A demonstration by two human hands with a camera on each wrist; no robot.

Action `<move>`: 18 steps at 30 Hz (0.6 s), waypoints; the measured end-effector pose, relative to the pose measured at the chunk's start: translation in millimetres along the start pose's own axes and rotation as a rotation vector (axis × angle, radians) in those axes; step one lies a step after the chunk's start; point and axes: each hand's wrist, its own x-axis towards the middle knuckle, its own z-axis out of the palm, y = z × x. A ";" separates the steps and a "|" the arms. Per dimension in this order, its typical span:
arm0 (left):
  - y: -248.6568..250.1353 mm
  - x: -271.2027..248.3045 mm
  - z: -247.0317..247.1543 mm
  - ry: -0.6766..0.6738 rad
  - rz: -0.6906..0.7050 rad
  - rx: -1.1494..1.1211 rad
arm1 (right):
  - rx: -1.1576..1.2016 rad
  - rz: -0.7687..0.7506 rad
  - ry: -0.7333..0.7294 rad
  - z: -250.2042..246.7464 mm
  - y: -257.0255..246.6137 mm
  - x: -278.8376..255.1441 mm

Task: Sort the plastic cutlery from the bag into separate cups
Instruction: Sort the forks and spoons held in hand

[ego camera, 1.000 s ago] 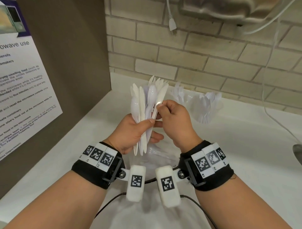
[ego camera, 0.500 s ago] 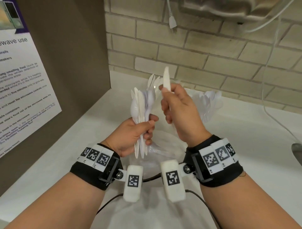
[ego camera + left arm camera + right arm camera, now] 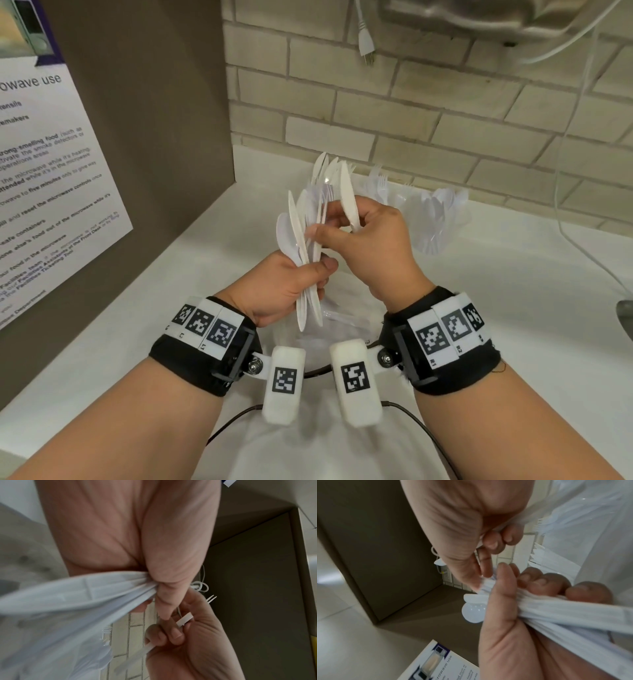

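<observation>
My left hand point(image 3: 294, 284) grips a bundle of white plastic cutlery point(image 3: 301, 236) upright by the handles; spoon bowls and knife blades fan out above it. My right hand point(image 3: 370, 246) holds one white knife point(image 3: 349, 202) in its curled fingers, while its thumb and forefinger pinch at the top of the bundle. In the left wrist view the bundle's handles point(image 3: 96, 592) pass under the thumb. In the right wrist view a spoon bowl point(image 3: 473, 613) sticks out past the left thumb. Clear cups stand behind: one with knives point(image 3: 329, 171), one with forks point(image 3: 378, 186), one with spoons point(image 3: 440, 212).
A clear plastic bag point(image 3: 339, 315) with more cutlery lies on the white counter point(image 3: 513, 308) under my hands. A brown panel with a microwave notice point(image 3: 51, 192) stands at left. The brick wall point(image 3: 411, 120) is behind; a white cable point(image 3: 582, 240) hangs at right.
My right hand, which pulled a knife up out of the bundle, has come back down to the bundle with the knife still in it and now pinches another piece.
</observation>
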 end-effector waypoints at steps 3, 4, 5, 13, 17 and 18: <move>-1.3 -0.2 -1.5 0.029 -0.026 0.009 | 0.095 0.084 0.019 -1.2 3.0 1.9; -1.3 -0.2 -1.2 0.027 -0.030 0.000 | 0.101 0.095 0.012 -0.3 3.7 2.0; -1.3 0.1 -0.9 0.025 -0.033 -0.014 | 0.114 0.099 0.005 1.3 2.8 1.1; -1.5 0.4 0.6 0.050 -0.028 0.090 | 0.292 0.066 0.214 -8.0 -9.6 5.2; -4.6 4.3 -4.5 0.131 0.046 0.356 | 0.062 -0.011 0.048 -15.2 -9.0 5.8; -4.5 5.3 -4.8 0.138 0.045 0.390 | 0.014 -0.032 0.014 -15.6 -7.8 4.6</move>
